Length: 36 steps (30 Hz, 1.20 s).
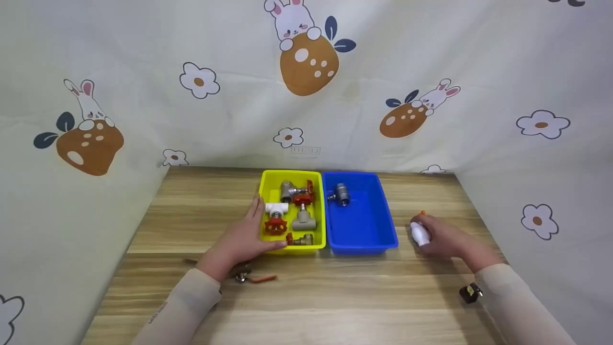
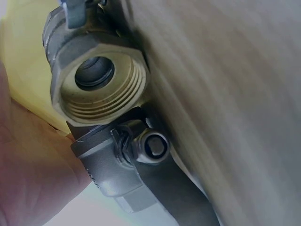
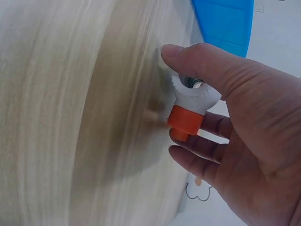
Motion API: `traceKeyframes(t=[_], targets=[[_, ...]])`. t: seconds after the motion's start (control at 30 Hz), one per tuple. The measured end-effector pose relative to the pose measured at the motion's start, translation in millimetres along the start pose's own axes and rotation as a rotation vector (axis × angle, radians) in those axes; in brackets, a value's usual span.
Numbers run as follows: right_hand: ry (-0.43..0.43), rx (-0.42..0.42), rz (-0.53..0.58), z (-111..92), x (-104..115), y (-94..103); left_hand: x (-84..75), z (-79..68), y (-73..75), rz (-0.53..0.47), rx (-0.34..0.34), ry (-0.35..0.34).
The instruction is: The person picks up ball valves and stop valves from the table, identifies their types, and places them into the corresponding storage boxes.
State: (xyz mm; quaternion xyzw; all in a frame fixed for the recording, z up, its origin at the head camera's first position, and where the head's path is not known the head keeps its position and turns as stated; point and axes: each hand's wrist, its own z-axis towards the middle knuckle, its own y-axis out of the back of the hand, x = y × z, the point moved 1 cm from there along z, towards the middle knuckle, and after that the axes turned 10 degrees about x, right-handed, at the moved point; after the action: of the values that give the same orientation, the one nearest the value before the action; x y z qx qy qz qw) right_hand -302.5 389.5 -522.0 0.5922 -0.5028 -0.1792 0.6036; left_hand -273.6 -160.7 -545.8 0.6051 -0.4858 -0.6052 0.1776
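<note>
My left hand (image 1: 242, 242) rests against the near-left corner of a yellow bin (image 1: 322, 211), fingers straight along its side and thumb across the front rim. In the bin lie several valves with red handles, among them a white tee-shaped valve (image 1: 277, 209) and a grey one (image 1: 303, 220). Off to the right, my right hand (image 1: 443, 237) holds a white plastic pipe fitting (image 3: 195, 99) with an orange end (image 3: 185, 120), close to the table. The right wrist view shows thumb and fingers around it. A blue bin (image 1: 359, 249) contains one metal valve (image 1: 342, 194).
Metal valves lie on the table under the left forearm, partly hidden, one with an orange lever (image 1: 263, 279). Close up in the left wrist view are a threaded valve opening (image 2: 101, 101) and a lever valve (image 2: 110, 165). A printed curtain (image 1: 230, 124) surrounds the wooden table (image 1: 335, 306).
</note>
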Motion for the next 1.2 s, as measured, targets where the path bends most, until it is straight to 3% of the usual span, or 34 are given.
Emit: traceKeyframes(t=[0.63, 1.2], targets=[[0.052, -0.031, 0.015, 6.9, 21.9, 29.1, -0.6, -0.5, 0.8, -0.028, -0.003, -0.018], [-0.099, 0.017, 0.007, 16.6, 50.2, 53.2, 0.2, -0.4, 0.7, -0.023, 0.001, -0.012]])
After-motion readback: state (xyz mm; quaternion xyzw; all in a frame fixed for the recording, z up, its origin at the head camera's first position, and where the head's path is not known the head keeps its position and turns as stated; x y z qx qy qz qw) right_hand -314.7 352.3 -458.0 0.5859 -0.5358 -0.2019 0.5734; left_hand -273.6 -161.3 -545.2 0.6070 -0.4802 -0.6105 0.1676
